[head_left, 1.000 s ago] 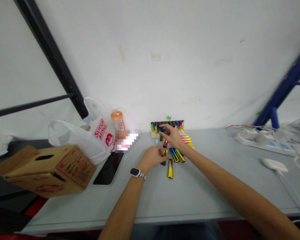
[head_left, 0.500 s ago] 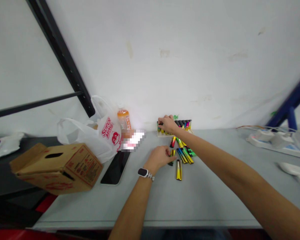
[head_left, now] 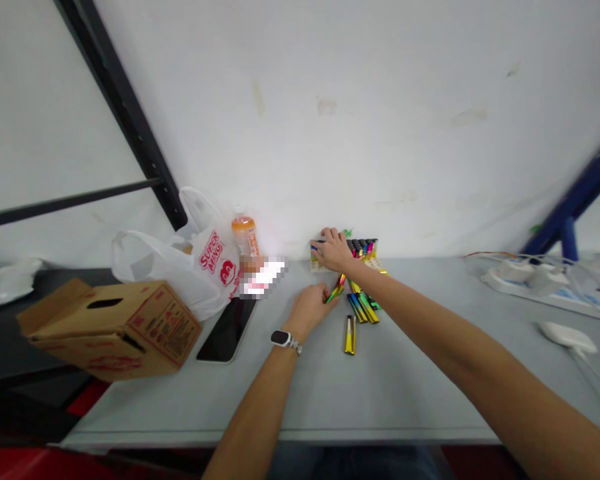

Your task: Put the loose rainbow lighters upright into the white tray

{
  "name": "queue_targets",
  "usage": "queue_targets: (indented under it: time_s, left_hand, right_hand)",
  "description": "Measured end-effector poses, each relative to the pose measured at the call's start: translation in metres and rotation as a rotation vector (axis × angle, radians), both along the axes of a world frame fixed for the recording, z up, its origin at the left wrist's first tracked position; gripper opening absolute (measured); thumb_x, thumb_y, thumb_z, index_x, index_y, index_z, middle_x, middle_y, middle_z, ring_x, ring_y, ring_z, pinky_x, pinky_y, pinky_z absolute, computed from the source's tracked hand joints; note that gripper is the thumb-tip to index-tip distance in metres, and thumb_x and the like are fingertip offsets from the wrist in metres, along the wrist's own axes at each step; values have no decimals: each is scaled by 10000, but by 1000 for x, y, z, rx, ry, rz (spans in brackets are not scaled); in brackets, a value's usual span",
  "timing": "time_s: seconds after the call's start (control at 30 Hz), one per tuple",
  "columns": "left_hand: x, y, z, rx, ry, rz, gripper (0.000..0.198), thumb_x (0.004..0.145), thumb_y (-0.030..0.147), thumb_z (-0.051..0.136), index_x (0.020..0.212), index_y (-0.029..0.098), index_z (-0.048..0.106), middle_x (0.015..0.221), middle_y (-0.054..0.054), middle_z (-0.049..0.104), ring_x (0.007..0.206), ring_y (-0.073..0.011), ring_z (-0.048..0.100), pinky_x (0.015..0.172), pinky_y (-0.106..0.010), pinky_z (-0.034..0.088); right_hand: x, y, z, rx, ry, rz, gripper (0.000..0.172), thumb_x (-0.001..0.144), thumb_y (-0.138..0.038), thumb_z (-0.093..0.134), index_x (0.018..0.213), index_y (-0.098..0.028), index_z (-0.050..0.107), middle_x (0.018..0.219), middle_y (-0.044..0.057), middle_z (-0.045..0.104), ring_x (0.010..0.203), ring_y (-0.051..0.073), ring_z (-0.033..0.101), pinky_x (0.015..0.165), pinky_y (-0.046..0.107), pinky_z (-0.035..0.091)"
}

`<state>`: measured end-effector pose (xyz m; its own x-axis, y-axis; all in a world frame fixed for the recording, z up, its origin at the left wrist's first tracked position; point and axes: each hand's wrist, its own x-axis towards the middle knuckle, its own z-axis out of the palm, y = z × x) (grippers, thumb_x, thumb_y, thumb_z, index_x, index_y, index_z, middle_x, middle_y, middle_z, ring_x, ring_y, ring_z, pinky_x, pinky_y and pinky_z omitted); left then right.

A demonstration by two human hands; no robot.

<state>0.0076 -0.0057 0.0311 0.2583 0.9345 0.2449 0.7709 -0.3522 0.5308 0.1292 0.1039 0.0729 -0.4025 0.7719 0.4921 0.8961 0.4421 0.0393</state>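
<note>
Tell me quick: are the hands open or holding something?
Left hand: closed, holding a shiny lighter.
Right hand: at the rack; its grip cannot be told.

Scuffed white wall (head_left: 380, 133) behind a pale grey table (head_left: 410, 387).

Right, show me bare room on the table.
The table is bare between the left forearm and right forearm, this side of the lone gold lighter; also between that forearm and the power strip. Crowded: around the right hand, with lighters and tray.

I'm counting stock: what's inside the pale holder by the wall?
Upright dark-topped pieces show in the holder toward its right; the right hand covers much of the left, hiding what's there.
</note>
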Motion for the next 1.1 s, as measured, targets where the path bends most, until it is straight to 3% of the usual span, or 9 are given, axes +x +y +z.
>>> queue_targets:
  time_s: [0.07, 0.13, 0.2, 0.3, 0.47, 0.67, 0.77, 0.97, 1.1]
  left_hand:
    - [0, 1, 1, 21, -46, 4, 255, 834, 443, 614, 805, 190, 613, 655, -6, 615, 602, -157, 548, 553, -249, 316]
    - [1, 4, 1, 40, -126, -13, 257, 843, 441, 610, 851, 184, 625, 705, -19, 651, 641, -164, 577, 577, -247, 354]
    - [2, 6, 2, 54, -214, -58, 229, 838, 395, 624, 890, 173, 644, 772, -36, 686, 678, -164, 598, 604, -247, 390]
    - [7, 8, 4, 80, -333, -58, 125, 798, 266, 648, 848, 154, 670, 781, -36, 696, 676, -148, 589, 630, -244, 424]
    - [21, 1, 9, 118, -560, -87, 188, 804, 329, 643, 803, 143, 676, 735, -19, 668, 658, -127, 561, 631, -234, 452]
    - [24, -8, 19, 193, -561, -250, 289, 764, 300, 687, 1025, 177, 674, 939, -57, 655, 815, -145, 582, 661, -231, 475]
    - [14, -7, 22, 222, -604, -219, 399, 823, 320, 630, 1198, 189, 594, 1013, -68, 642, 828, -138, 584, 664, -234, 477]
    - [5, 3, 13, 212, -406, -123, 181, 862, 323, 571, 830, 170, 663, 813, -37, 676, 701, -133, 576, 627, -248, 431]
    - [10, 5, 5, 188, -282, -170, 182, 864, 309, 567, 803, 174, 671, 779, -37, 684, 723, -151, 595, 637, -256, 433]
  right_hand:
    - [1, -10, 0, 0, 51, 24, 493, 962, -457, 450, 1394, -231, 521, 1374, 181, 433, 1231, 329, 355, 985, 467, 265]
    - [5, -25, -1, -18, 142, 73, 490, 974, -471, 418, 1382, -223, 526, 1339, 170, 481, 1197, 305, 407, 974, 441, 293]
    - [13, -44, -3, -94, 218, 150, 447, 994, -476, 355, 1131, -207, 684, 1156, 134, 599, 1089, 275, 491, 926, 408, 333]
    - [29, -78, -10, -295, 336, 308, 523, 996, -501, 326, 811, -179, 695, 826, 79, 651, 819, 205, 569, 787, 330, 389]
    - [44, -120, -27, -435, 827, 322, 426, 929, -575, 444, 871, -192, 622, 655, -13, 592, 601, 146, 519, 578, 252, 370]
    - [42, -128, -39, -444, 1177, 284, 470, 905, -621, 432, 803, -191, 592, 590, -39, 483, 516, 118, 402, 488, 245, 299]
    - [44, -129, -40, -461, 1231, 238, 516, 883, -644, 443, 679, -184, 556, 544, -45, 423, 496, 108, 354, 482, 251, 269]
    - [43, -130, -42, -298, 1142, 52, 478, 842, -545, 531, 534, -180, 494, 484, -46, 362, 503, 106, 324, 503, 260, 219]
    - [42, -130, -44, -252, 1141, 57, 425, 836, -484, 530, 543, -181, 471, 504, -47, 350, 528, 107, 322, 513, 257, 221]
